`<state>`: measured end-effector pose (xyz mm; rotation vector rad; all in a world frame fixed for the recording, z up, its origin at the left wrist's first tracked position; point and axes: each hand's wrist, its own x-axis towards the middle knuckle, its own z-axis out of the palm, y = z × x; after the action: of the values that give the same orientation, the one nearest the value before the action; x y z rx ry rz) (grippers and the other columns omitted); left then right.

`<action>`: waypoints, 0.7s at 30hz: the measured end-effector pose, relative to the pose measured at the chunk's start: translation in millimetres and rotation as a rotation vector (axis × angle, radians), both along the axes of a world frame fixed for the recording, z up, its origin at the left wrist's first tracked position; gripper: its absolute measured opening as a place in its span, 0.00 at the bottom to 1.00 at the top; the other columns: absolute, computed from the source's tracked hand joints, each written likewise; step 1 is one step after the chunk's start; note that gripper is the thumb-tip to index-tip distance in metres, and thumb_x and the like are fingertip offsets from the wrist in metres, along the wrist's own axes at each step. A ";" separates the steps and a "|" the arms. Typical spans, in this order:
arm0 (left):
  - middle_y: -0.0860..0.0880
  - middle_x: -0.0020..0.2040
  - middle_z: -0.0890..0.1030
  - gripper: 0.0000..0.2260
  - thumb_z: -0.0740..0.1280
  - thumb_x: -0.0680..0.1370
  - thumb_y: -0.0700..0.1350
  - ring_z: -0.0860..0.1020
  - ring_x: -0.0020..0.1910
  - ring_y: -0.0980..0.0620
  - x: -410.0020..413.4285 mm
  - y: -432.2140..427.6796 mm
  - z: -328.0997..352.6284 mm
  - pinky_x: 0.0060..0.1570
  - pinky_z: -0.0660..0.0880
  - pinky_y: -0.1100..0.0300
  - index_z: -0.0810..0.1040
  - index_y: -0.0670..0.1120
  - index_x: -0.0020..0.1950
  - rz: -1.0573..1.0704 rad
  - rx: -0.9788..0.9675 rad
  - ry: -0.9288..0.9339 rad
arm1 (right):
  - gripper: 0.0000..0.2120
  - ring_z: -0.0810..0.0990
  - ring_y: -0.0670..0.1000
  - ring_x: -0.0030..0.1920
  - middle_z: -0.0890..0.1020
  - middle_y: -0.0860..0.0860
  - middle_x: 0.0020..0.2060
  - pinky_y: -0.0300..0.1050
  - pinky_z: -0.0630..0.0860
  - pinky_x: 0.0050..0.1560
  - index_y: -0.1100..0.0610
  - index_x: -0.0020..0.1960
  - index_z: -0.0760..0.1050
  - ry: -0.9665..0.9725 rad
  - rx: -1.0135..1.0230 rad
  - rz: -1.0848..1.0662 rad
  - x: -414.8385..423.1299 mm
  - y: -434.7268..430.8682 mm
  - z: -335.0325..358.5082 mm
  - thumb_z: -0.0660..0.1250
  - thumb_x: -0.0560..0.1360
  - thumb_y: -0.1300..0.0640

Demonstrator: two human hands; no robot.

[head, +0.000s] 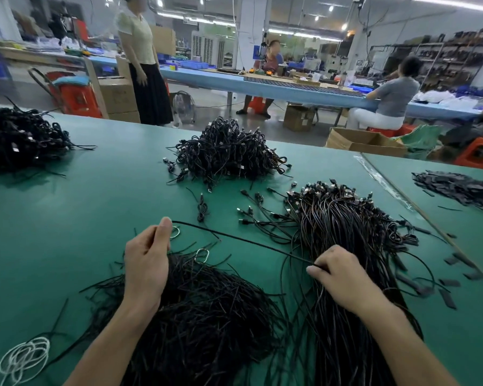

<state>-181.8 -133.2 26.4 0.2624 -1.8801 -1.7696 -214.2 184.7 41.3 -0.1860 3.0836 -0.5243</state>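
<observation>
A thin black tie [243,240] stretches taut between my two hands above the green table [89,207]. My left hand [148,263] pinches its far end near a small metal ring [175,232]. My right hand [343,277] pinches the other end over a long bundle of black cables [343,218] with plugs at the far end. Below my left hand lies a heap of loose black ties [207,310], with a second metal ring [202,255] on top.
A pile of coiled black cables [229,151] sits mid-table, another pile [20,140] at far left. Black strips [457,188] lie on the right table. A white cord [23,358] lies at the near left. A person stands [142,65] beyond the table; others sit at blue benches.
</observation>
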 end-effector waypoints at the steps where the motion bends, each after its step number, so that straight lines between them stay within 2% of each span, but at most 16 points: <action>1: 0.53 0.27 0.58 0.22 0.62 0.82 0.53 0.54 0.25 0.54 1.3 3.5 0.1 0.28 0.52 0.58 0.62 0.43 0.33 0.002 0.006 0.006 | 0.12 0.76 0.49 0.51 0.76 0.50 0.51 0.39 0.71 0.51 0.56 0.48 0.83 0.017 0.010 -0.035 1.3 1.0 -7.3 0.66 0.80 0.49; 3: 0.51 0.28 0.58 0.22 0.61 0.83 0.53 0.54 0.26 0.54 4.1 7.1 0.2 0.27 0.52 0.57 0.62 0.45 0.33 0.028 0.075 0.007 | 0.12 0.75 0.51 0.53 0.76 0.52 0.54 0.44 0.74 0.54 0.54 0.52 0.82 0.069 0.073 -0.115 3.8 2.7 -10.5 0.64 0.81 0.48; 4: 0.50 0.29 0.58 0.21 0.61 0.83 0.53 0.54 0.26 0.54 5.3 6.1 0.2 0.28 0.51 0.56 0.62 0.46 0.33 0.054 0.138 0.007 | 0.14 0.76 0.52 0.51 0.76 0.52 0.53 0.47 0.76 0.52 0.53 0.51 0.81 0.077 0.130 -0.154 3.6 4.8 -7.7 0.61 0.81 0.46; 5: 0.49 0.29 0.59 0.21 0.61 0.83 0.53 0.54 0.26 0.53 6.2 3.7 -0.4 0.28 0.50 0.55 0.62 0.47 0.33 0.086 0.192 0.010 | 0.18 0.78 0.53 0.46 0.78 0.52 0.49 0.50 0.78 0.48 0.53 0.48 0.80 0.067 0.168 -0.181 2.7 7.1 -2.7 0.58 0.82 0.43; 7: 0.49 0.30 0.59 0.22 0.61 0.83 0.54 0.55 0.26 0.53 7.7 -2.2 -4.3 0.29 0.51 0.54 0.62 0.47 0.32 0.128 0.203 0.005 | 0.26 0.80 0.53 0.35 0.81 0.51 0.38 0.49 0.79 0.39 0.55 0.42 0.78 0.039 0.086 -0.238 0.3 8.1 11.3 0.52 0.82 0.39; 9: 0.49 0.28 0.59 0.22 0.61 0.83 0.55 0.55 0.24 0.55 8.0 -6.9 -9.3 0.29 0.52 0.56 0.62 0.46 0.32 0.131 0.147 -0.010 | 0.28 0.82 0.56 0.32 0.81 0.51 0.32 0.53 0.81 0.37 0.57 0.37 0.77 0.108 -0.165 -0.252 -3.8 1.7 31.1 0.51 0.81 0.39; 11: 0.53 0.25 0.59 0.23 0.62 0.82 0.56 0.55 0.23 0.56 6.9 -10.1 -12.8 0.30 0.56 0.58 0.63 0.46 0.31 0.113 0.087 -0.037 | 0.28 0.82 0.58 0.32 0.81 0.51 0.29 0.54 0.81 0.39 0.58 0.34 0.76 0.259 -0.463 -0.243 -10.4 -9.2 55.2 0.51 0.82 0.42; 13: 0.56 0.23 0.60 0.24 0.64 0.80 0.58 0.57 0.23 0.57 5.7 -13.5 -13.3 0.31 0.61 0.59 0.66 0.46 0.30 0.096 0.015 -0.061 | 0.27 0.81 0.55 0.28 0.76 0.49 0.24 0.50 0.78 0.36 0.59 0.33 0.72 0.291 -0.955 -0.219 -14.7 -23.8 80.3 0.52 0.83 0.44; 14: 0.56 0.22 0.60 0.24 0.65 0.79 0.59 0.57 0.23 0.57 5.4 -15.4 -13.3 0.32 0.62 0.61 0.68 0.45 0.30 0.094 -0.027 -0.062 | 0.25 0.77 0.52 0.24 0.71 0.48 0.22 0.47 0.75 0.31 0.58 0.35 0.70 0.259 -1.223 -0.173 -13.7 -31.0 92.5 0.53 0.83 0.43; 15: 0.56 0.21 0.61 0.23 0.65 0.78 0.60 0.58 0.22 0.57 5.0 -17.2 -13.3 0.30 0.62 0.62 0.71 0.46 0.30 0.095 -0.065 -0.058 | 0.24 0.72 0.49 0.22 0.67 0.47 0.22 0.44 0.70 0.26 0.56 0.36 0.70 0.256 -1.374 -0.111 -12.3 -36.8 102.2 0.54 0.83 0.43; 16: 0.55 0.20 0.62 0.22 0.64 0.77 0.62 0.58 0.21 0.58 4.6 -18.7 -13.2 0.27 0.61 0.62 0.72 0.47 0.31 0.092 -0.100 -0.057 | 0.22 0.66 0.47 0.21 0.65 0.46 0.22 0.41 0.64 0.23 0.54 0.36 0.71 0.293 -1.363 -0.045 -11.6 -41.0 106.7 0.55 0.83 0.42; 17: 0.55 0.20 0.62 0.22 0.64 0.77 0.62 0.58 0.20 0.58 4.4 -19.8 -13.2 0.26 0.60 0.63 0.73 0.49 0.31 0.084 -0.137 -0.068 | 0.21 0.63 0.45 0.21 0.66 0.45 0.22 0.39 0.60 0.23 0.51 0.36 0.74 0.350 -1.198 0.014 -10.4 -43.5 106.9 0.55 0.82 0.43; 18: 0.55 0.20 0.62 0.21 0.64 0.78 0.61 0.58 0.20 0.58 4.8 -20.2 -13.3 0.27 0.59 0.62 0.74 0.49 0.31 0.066 -0.178 -0.086 | 0.20 0.63 0.43 0.21 0.68 0.44 0.21 0.37 0.59 0.23 0.51 0.37 0.76 0.390 -0.944 0.061 -9.8 -44.0 103.3 0.57 0.82 0.44; 19: 0.55 0.20 0.63 0.20 0.64 0.79 0.60 0.59 0.20 0.58 5.5 -19.8 -13.9 0.28 0.60 0.61 0.74 0.49 0.32 0.037 -0.220 -0.104 | 0.17 0.64 0.42 0.20 0.71 0.44 0.22 0.35 0.60 0.22 0.52 0.41 0.78 0.384 -0.647 0.081 -9.3 -42.4 97.1 0.58 0.82 0.45; 21: 0.54 0.20 0.64 0.19 0.64 0.79 0.60 0.60 0.20 0.57 9.5 -16.4 -14.8 0.26 0.60 0.62 0.75 0.49 0.33 -0.038 -0.292 -0.130 | 0.14 0.72 0.41 0.26 0.79 0.46 0.32 0.38 0.72 0.28 0.54 0.51 0.78 0.200 -0.129 0.039 -6.4 -35.8 83.0 0.62 0.80 0.44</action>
<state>-172.3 -149.6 11.6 0.2386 -2.2187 -1.5058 -220.6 148.8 124.4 -0.3175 3.2309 -0.7473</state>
